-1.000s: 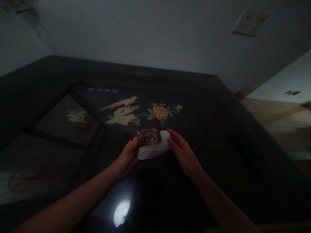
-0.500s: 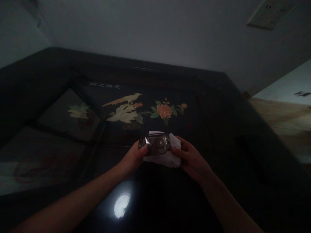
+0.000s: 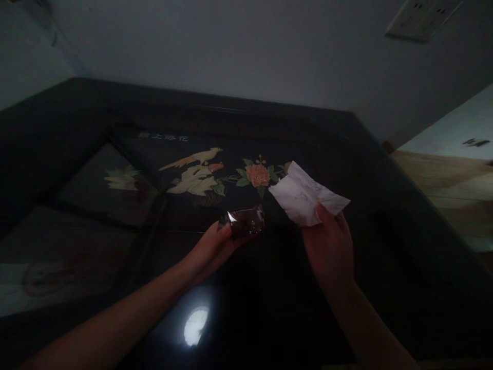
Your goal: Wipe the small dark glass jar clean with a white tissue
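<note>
My left hand [image 3: 213,245] holds a small brown transparent object [image 3: 243,222] by its left end, thumb on top, above a dark glossy table [image 3: 346,169]. My right hand [image 3: 329,244] is closed on a crumpled white tissue [image 3: 304,195], lifted up and to the right of the brown object. The two hands are apart, with a gap between object and tissue. Under them the table top shows an inlaid bird [image 3: 194,172] and an orange flower [image 3: 257,176].
A bright lamp reflection [image 3: 195,326] lies on the table near my left forearm. A white wall rises behind the table, with a socket plate [image 3: 421,18] at the top right. Pale wooden floor [image 3: 447,180] shows on the right past the table edge.
The tissue was under the brown object, held between both hands. My right hand has pulled the tissue away up and to the right; my left hand keeps the brown object alone.
</note>
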Available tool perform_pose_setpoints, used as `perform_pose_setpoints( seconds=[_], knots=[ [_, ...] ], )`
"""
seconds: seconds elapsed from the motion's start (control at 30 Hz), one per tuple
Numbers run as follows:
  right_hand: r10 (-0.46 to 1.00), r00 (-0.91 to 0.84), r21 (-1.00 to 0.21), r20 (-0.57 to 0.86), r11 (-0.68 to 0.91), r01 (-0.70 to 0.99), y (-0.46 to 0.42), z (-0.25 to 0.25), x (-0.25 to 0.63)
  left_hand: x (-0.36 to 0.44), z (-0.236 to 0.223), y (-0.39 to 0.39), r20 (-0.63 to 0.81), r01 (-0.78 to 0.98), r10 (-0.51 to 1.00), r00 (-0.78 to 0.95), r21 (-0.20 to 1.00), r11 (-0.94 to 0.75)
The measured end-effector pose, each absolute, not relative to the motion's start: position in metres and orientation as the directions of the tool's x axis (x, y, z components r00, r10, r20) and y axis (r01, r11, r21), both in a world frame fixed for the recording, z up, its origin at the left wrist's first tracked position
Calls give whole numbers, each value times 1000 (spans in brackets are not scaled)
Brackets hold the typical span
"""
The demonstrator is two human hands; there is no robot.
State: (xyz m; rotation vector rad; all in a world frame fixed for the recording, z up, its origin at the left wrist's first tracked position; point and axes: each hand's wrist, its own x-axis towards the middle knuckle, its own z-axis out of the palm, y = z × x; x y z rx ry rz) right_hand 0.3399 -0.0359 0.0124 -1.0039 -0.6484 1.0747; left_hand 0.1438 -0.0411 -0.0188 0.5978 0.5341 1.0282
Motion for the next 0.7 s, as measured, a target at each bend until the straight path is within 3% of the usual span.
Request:
perform_pose_setpoints(
  seconds=[0.1,0.2,0.37,0.7],
  knots=[
    [939,343,-932,-1,123,-341,-41,9,331,145,-13,-43,-199,-578,887,417,696,427],
    [981,192,-971,15,61,-232,-50,5,322,147,-10,-45,-257,-557,889,379,704,441],
    [987,60,-988,149,151,-42,-67,6,313,149,-12,-43,-226,-596,896,382,681,426],
    [966,-12,-964,260,260,61,-68,1,317,150,-13,-45,-214,-531,860,462,710,462]
  ],
)
